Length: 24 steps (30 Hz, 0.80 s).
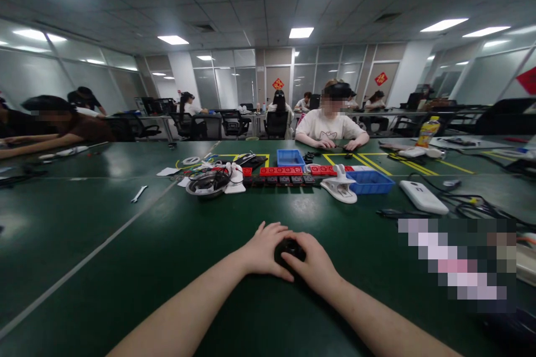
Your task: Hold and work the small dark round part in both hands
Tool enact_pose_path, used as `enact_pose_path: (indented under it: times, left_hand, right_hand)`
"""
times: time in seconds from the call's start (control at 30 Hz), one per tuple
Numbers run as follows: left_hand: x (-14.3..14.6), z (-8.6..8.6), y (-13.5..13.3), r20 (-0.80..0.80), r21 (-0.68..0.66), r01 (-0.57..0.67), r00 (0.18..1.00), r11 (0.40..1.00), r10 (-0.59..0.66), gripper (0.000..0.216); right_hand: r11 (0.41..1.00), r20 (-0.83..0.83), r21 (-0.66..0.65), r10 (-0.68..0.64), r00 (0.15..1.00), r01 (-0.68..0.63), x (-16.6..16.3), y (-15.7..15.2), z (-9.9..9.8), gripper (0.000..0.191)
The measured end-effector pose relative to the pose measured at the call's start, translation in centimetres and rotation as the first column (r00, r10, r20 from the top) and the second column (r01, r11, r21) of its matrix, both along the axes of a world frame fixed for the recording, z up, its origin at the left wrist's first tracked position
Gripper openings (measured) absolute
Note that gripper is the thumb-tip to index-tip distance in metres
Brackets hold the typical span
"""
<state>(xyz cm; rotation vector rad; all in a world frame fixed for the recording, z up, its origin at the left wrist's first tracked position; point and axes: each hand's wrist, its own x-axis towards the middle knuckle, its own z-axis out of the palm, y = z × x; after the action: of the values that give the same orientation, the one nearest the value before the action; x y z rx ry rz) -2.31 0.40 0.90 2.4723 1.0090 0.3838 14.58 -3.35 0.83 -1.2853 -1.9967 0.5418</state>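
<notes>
A small black rounded object (290, 247) rests on the green table in front of me, partly covered by my fingers, so I cannot make out its kind. My left hand (268, 250) curves around its left side, thumb low at the near edge and fingers at the far side. From the right, my right hand (315, 262) grips it, thumb laid over the top and fingers curled along the far side. Both hands are closed around it and touch or nearly touch each other.
Ahead lie a metal bowl (205, 185) with cables, red blocks (281, 171), a white stand (340, 185), and blue bins (371, 182) (290, 158). A wrench (139, 194) lies left, a white power bank (422, 197) right. Across sits a person (330, 122).
</notes>
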Motion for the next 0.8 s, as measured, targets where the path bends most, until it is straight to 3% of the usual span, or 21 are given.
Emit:
enact_pose_path:
  times: [0.23,0.67,0.8]
  left_hand:
    - [1.4,-0.6,-0.3,0.046,0.119,-0.197,0.980,0.973,0.193,0.037]
    - [1.9,-0.8,-0.8,0.076,0.176,-0.305,0.952,0.936,0.296,0.034]
    - [1.3,-0.6,-0.4,0.125,0.130,-0.199,0.975,0.971,0.183,0.032]
  right_hand:
    - [1.000,-0.043,0.011,-0.001,0.999,0.002,-0.3,0.0,0.1,0.029]
    - [0.997,-0.032,0.073,-0.031,0.999,0.034,-0.3,0.0,0.1,0.023]
    - [0.993,-0.053,0.114,0.040,0.998,-0.033,0.0,0.1,0.2,0.020]
